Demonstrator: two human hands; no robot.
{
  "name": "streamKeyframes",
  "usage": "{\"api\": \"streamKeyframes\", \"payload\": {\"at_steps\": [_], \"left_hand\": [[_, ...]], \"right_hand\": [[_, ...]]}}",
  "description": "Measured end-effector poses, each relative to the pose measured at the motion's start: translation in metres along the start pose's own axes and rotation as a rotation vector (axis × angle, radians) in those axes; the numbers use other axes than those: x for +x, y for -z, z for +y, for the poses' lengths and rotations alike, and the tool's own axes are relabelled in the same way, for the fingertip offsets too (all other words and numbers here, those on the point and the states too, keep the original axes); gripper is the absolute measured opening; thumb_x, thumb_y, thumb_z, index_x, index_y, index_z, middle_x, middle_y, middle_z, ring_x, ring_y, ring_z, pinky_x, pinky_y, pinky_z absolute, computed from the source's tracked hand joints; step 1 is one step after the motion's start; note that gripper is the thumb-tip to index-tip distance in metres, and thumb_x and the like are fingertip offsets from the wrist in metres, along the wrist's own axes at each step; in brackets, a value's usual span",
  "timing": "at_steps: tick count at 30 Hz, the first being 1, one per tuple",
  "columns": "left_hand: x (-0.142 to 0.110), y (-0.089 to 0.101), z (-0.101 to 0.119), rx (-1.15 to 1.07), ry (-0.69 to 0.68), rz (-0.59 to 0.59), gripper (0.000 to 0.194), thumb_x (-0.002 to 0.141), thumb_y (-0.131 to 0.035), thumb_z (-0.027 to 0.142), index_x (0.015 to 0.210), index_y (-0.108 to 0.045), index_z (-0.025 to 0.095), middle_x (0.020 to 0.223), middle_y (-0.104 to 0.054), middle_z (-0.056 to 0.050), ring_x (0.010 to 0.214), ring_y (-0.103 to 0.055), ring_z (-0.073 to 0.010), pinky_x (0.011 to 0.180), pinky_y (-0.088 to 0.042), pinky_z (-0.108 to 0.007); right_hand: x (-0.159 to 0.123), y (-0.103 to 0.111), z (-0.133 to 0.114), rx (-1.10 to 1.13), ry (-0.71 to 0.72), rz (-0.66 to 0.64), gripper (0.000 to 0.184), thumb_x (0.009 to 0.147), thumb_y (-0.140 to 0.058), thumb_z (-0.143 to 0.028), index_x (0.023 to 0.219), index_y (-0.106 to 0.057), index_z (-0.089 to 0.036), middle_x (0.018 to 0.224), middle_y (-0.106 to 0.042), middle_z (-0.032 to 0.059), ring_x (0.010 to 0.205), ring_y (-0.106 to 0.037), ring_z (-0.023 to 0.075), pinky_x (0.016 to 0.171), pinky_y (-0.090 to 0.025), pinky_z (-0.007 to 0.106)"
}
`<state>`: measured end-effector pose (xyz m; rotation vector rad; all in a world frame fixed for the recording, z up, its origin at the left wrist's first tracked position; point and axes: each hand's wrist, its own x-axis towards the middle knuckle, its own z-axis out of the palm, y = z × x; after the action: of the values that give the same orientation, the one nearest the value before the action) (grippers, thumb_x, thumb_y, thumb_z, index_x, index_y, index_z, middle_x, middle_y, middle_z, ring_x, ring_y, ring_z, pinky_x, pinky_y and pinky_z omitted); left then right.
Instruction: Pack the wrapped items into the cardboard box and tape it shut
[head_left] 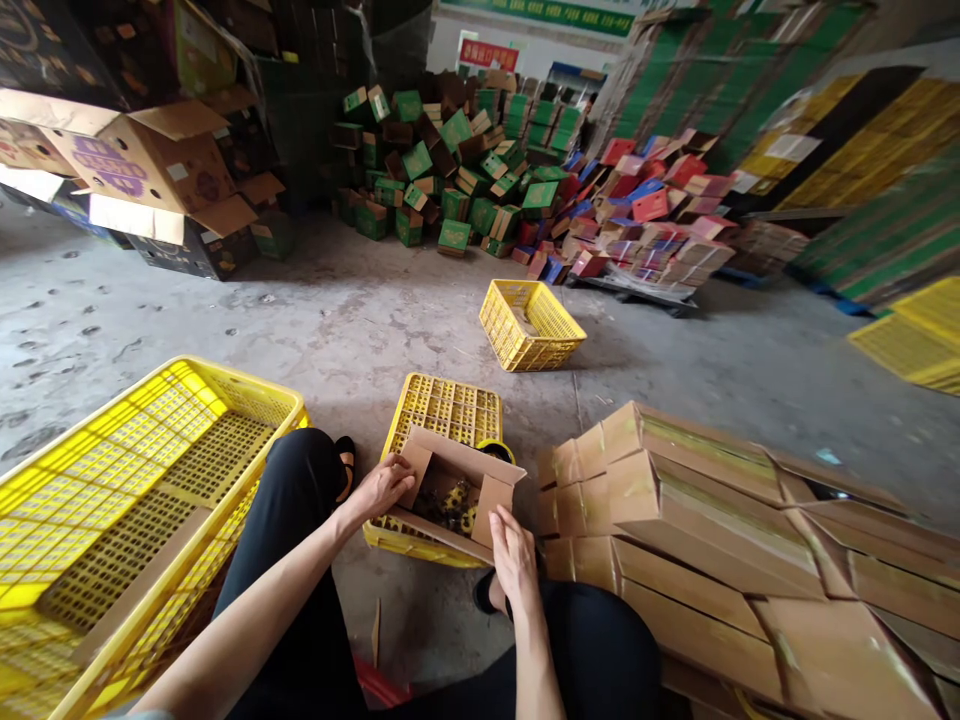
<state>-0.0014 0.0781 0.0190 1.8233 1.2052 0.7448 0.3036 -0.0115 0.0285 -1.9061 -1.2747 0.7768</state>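
Note:
A small brown cardboard box (457, 455) with its flaps up is held between my two hands, above an upturned yellow plastic crate (442, 395). My left hand (384, 483) grips the box's left end, fingers bent over the flap. At the right end, my right hand (513, 548) holds the lower corner beside the other flap. Inside the box, dark bits and yellow patches show, too unclear to name. Just behind the box lies a round yellow-rimmed thing (496, 449), partly hidden by it.
A large yellow crate (251, 385) stands at my left with a cardboard strip inside. Bundled flat cartons (720, 510) are stacked at my right. Ahead on the concrete floor sits a smaller yellow crate (540, 350). Green boxes (454, 235) and red boxes (649, 205) lie heaped farther back.

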Motion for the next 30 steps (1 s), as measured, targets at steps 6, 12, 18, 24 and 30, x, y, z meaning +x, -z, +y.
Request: {"api": "streamKeyframes", "payload": {"at_steps": [6,12,18,24,30], "left_hand": [[0.000,0.002,0.000,0.129,-0.088,-0.045,0.029,0.101,-0.054,0.032,0.104,-0.080,0.021,0.119,-0.066,-0.012,0.113,-0.066,-0.0273,0.108,-0.048,-0.039],[0.000,0.001,-0.005,0.270,-0.063,-0.062,0.028,0.100,-0.056,0.030,0.113,-0.080,0.025,0.125,-0.069,-0.010,0.109,-0.065,-0.0278,0.107,-0.045,-0.044],[0.006,-0.001,-0.020,0.191,-0.094,-0.069,0.036,0.097,-0.055,0.021,0.124,-0.079,0.021,0.125,-0.068,-0.013,0.113,-0.068,-0.0266,0.105,-0.051,-0.038],[0.012,-0.002,-0.033,0.141,-0.079,-0.050,0.038,0.092,-0.055,0.014,0.119,-0.081,0.017,0.118,-0.066,-0.013,0.106,-0.069,-0.0247,0.098,-0.057,-0.036],[0.014,-0.001,-0.036,0.133,-0.007,-0.034,0.032,0.092,-0.059,0.015,0.112,-0.085,0.017,0.104,-0.066,-0.012,0.100,-0.066,-0.0252,0.096,-0.056,-0.037]], "right_hand": [[0.002,-0.002,0.003,-0.022,0.029,-0.003,0.062,0.082,-0.060,-0.079,0.089,-0.085,-0.023,0.134,-0.076,0.0160,0.133,-0.063,0.0369,0.122,-0.039,0.050],[0.003,-0.002,0.006,-0.060,0.044,-0.028,0.065,0.084,-0.056,-0.078,0.094,-0.086,-0.020,0.136,-0.074,0.0179,0.137,-0.061,0.0379,0.122,-0.038,0.051],[0.002,0.002,0.004,-0.037,0.056,-0.043,0.057,0.086,-0.058,-0.072,0.097,-0.086,-0.023,0.137,-0.075,0.0141,0.135,-0.063,0.0352,0.122,-0.039,0.048],[0.004,0.002,0.006,-0.060,0.034,-0.026,0.063,0.087,-0.052,-0.074,0.103,-0.084,-0.022,0.135,-0.076,0.0146,0.136,-0.063,0.0358,0.123,-0.038,0.049],[0.007,0.009,0.006,-0.107,0.049,-0.127,0.065,0.095,-0.040,-0.066,0.119,-0.079,-0.021,0.137,-0.075,0.0152,0.139,-0.063,0.0347,0.122,-0.043,0.052]]}}
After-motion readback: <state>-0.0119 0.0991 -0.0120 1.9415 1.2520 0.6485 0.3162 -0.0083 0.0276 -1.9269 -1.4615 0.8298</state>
